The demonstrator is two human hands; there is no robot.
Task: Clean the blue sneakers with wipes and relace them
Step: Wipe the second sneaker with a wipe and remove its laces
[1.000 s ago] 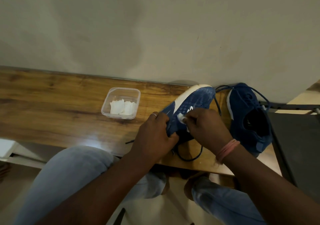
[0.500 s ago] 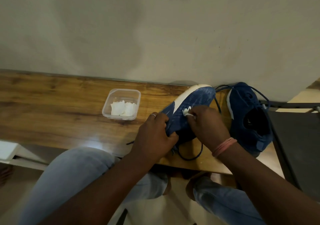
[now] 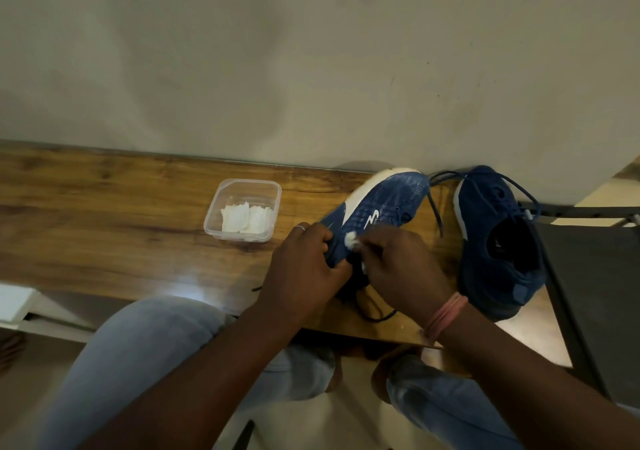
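Observation:
A blue sneaker (image 3: 384, 204) with a white sole lies tilted on its side on the wooden table (image 3: 104, 214), toe toward the wall. My left hand (image 3: 304, 266) grips its heel end. My right hand (image 3: 401, 273) pinches a small white wipe (image 3: 351, 241) against the shoe's blue side, just below the white logo. The second blue sneaker (image 3: 498, 242) stands to the right, opening up, its dark laces (image 3: 519, 190) loose. A lace end (image 3: 377, 314) loops on the table under my right hand.
A clear plastic tub (image 3: 242, 186) with white wipes (image 3: 244, 219) sits left of the shoes. The plain wall runs behind the table. A dark metal frame (image 3: 581, 212) and dark surface stand at the right. My knees are below the table's front edge.
My right hand with the wipe has slid back along the shoe's side toward the heel, after moving up toward the logo. My left hand keeps its hold.

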